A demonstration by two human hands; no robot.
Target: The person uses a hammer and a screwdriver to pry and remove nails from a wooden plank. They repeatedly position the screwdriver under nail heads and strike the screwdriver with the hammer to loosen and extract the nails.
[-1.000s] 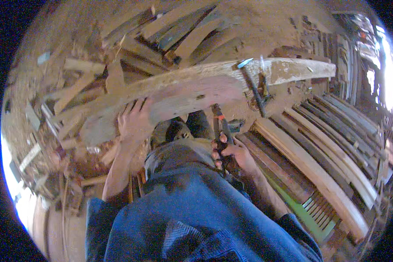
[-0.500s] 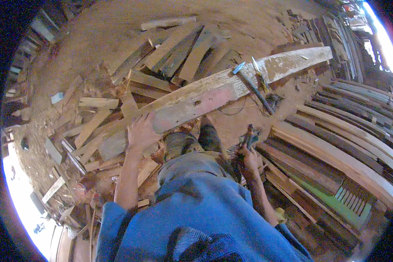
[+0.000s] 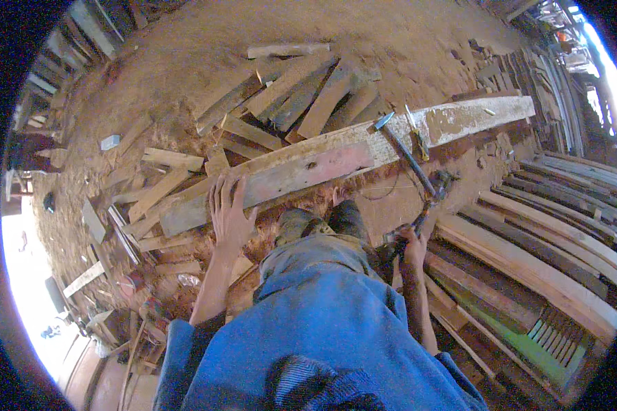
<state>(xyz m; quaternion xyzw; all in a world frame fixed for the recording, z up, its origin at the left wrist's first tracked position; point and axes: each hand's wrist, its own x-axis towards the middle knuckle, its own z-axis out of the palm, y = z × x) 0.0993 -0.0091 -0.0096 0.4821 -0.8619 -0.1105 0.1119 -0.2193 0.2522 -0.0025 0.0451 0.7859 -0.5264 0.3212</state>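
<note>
A long, weathered wooden plank (image 3: 308,168) with a faded pink patch lies slantwise in front of me. My left hand (image 3: 230,218) rests at the near side of its left part, fingers spread and holding nothing. On the plank's right half lies a hammer (image 3: 410,161), its blue-grey head on the wood and its dark handle reaching past the near edge. Beside it is a thin pointed tool (image 3: 418,140) with a yellow and black handle. My right hand (image 3: 413,248), right of my legs, is closed around a dark object (image 3: 419,222) mostly hidden by the fingers.
Short boards (image 3: 288,92) are heaped beyond the plank on the brown dirt ground. Long timbers (image 3: 521,260) lie in rows at the right, with a green slatted piece (image 3: 552,342) among them. Offcuts (image 3: 161,192) are scattered at the left. A thin cable (image 3: 384,195) loops near the hammer handle.
The whole view has shifted slightly. My left hand's fingers are now more stretched and spread. My right hand has moved a little to the right, and the dark object in it has turned.
</note>
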